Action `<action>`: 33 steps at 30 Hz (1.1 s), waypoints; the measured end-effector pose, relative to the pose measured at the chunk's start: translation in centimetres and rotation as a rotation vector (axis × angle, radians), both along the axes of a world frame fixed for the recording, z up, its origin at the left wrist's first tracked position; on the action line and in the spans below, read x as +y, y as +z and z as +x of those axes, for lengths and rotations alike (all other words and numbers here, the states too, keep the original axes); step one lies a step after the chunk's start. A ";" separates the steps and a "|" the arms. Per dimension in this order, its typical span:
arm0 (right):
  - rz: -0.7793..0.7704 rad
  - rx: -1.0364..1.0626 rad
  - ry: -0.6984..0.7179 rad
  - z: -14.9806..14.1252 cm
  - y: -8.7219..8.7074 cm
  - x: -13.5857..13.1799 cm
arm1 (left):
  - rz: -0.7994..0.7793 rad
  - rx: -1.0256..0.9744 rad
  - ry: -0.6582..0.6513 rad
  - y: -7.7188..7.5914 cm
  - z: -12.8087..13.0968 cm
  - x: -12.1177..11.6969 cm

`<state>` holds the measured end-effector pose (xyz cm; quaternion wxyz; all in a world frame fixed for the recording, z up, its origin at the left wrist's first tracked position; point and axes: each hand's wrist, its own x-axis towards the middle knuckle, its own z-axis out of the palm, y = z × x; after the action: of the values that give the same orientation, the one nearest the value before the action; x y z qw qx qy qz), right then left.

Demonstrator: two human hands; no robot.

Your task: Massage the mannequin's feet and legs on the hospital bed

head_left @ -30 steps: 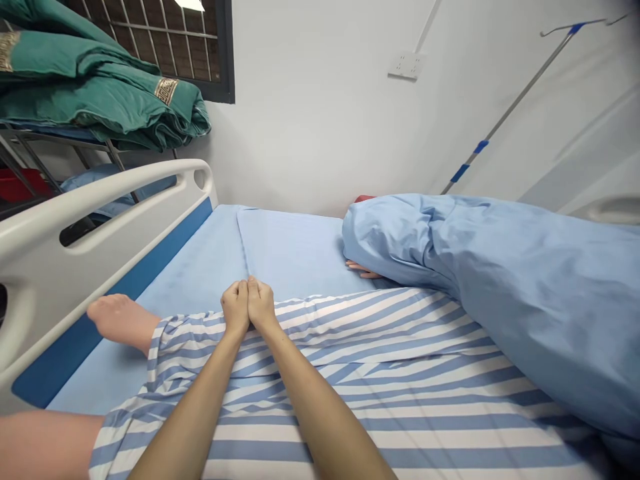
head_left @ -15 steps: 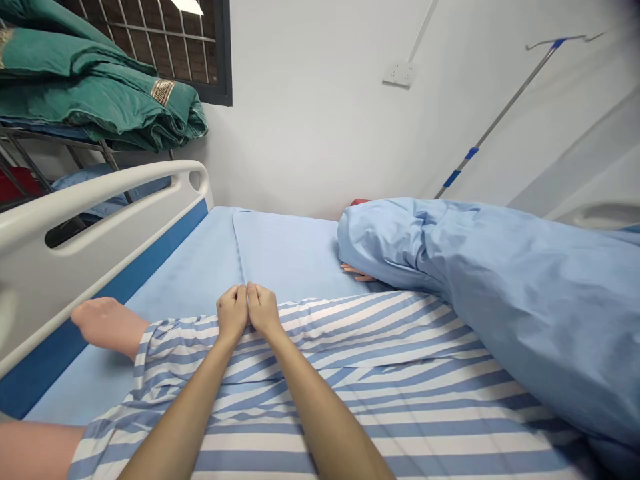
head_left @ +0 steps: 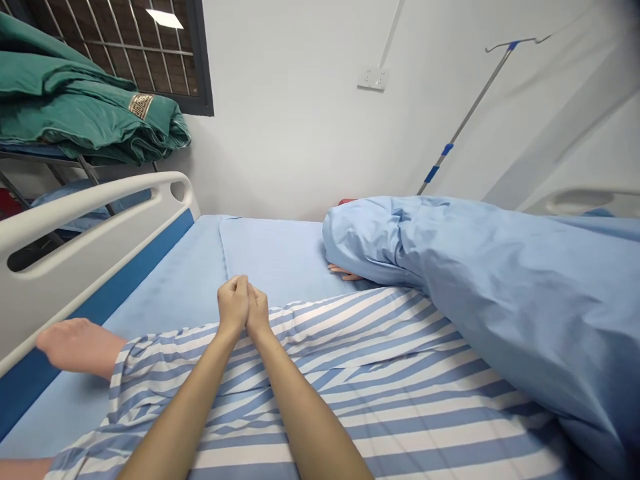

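My left hand point(head_left: 233, 305) and my right hand point(head_left: 258, 311) are side by side, fingers curled closed, pinching the far edge of blue-and-white striped trousers point(head_left: 350, 373) worn by a figure lying on the bed. A bare foot point(head_left: 75, 343) sticks out of the left trouser leg near the footboard. A light blue quilt point(head_left: 500, 280) covers the figure's upper part on the right. The fingers of the figure's hand point(head_left: 343, 272) peek out under the quilt's edge.
The bed has a light blue sheet point(head_left: 270, 253) and a white-and-blue footboard point(head_left: 85, 253) at the left. Folded green blankets point(head_left: 85, 110) lie on a metal rack behind it. An IV pole point(head_left: 465, 120) leans against the white wall, below a socket point(head_left: 373, 78).
My two hands have stayed together on the trouser edge and lifted slightly. The view has shifted right, so the foot and footboard sit further left.
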<state>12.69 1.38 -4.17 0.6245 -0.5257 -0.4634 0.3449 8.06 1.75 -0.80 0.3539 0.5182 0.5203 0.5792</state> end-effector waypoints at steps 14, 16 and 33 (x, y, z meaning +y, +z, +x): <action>-0.034 -0.067 -0.019 -0.3 0.2 0.0 | -0.080 0.196 0.072 -3.6 -1.2 -0.1; -0.061 -0.181 -0.029 -0.1 0.8 0.1 | -0.082 0.186 0.059 -3.6 -1.3 -0.1; 0.028 -0.335 -0.020 2.2 -0.3 -0.7 | -0.040 0.178 0.063 -3.3 -0.7 -0.3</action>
<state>14.91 0.65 -4.46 0.5491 -0.5715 -0.5608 0.2397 7.39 1.50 -4.13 0.2979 0.5439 0.5772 0.5313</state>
